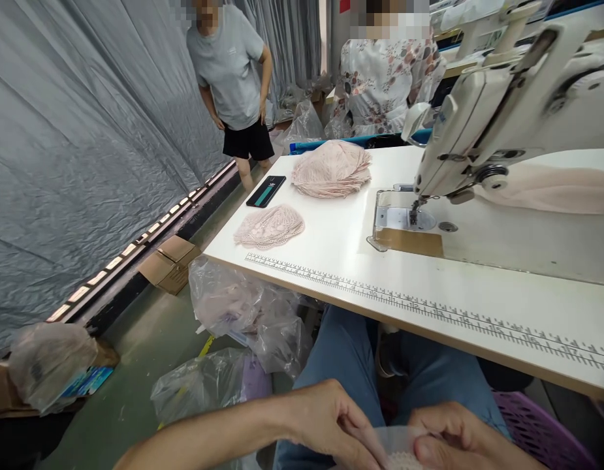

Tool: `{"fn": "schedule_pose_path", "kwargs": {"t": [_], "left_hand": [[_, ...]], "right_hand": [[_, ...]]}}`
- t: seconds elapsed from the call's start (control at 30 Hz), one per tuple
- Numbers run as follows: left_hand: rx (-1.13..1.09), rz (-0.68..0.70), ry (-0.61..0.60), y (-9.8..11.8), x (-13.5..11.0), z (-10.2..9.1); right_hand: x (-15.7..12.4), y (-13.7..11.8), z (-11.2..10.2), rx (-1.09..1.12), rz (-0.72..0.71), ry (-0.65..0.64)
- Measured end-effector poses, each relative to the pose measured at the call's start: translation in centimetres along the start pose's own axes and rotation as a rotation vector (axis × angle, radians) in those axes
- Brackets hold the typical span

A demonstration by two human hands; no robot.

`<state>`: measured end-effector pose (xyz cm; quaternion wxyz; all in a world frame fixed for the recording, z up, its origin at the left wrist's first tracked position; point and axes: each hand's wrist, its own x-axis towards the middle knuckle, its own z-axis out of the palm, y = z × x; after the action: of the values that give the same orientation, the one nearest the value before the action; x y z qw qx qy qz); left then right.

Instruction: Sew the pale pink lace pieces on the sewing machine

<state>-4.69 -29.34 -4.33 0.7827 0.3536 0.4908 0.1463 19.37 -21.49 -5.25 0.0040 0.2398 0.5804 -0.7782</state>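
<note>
Over my lap, at the bottom of the head view, both hands pinch a small pale pink piece of lace and sheer fabric point(402, 450). My left hand point(331, 418) comes in from the left, its fingers closed on the fabric's left side. From the right, my right hand point(458, 437) grips the other side with thumb and bent fingers. The lower part of the piece is cut off by the frame. On the white table point(326, 245) above lie a small stack of pink lace pieces point(270, 227) and a larger stack of them point(331, 168).
A sewing machine point(478, 124) stands on the table's right, pink fabric point(551, 188) behind it. A phone point(266, 191) lies near the left edge. Plastic bags point(243, 300), a cardboard box point(169, 264) and a purple basket point(541, 427) sit below. Two people point(233, 72) are beyond the table.
</note>
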Motion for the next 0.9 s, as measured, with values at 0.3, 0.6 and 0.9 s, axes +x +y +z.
{"fn": "schedule_pose_path", "kwargs": {"t": [0.3,0.6,0.9], "left_hand": [[-0.069,-0.024,0.043,0.8,-1.8,-0.5],[-0.073,-0.032,0.021,0.4,-1.7,-1.2],[-0.058,-0.041,0.038,0.2,-1.7,-1.3]], "right_hand": [[-0.4,1.2,-0.2,0.066,-0.025,-0.014],[-0.1,1.7,0.2,0.111,-0.017,0.022],[-0.1,2.0,0.2,0.16,-0.043,-0.02]]}}
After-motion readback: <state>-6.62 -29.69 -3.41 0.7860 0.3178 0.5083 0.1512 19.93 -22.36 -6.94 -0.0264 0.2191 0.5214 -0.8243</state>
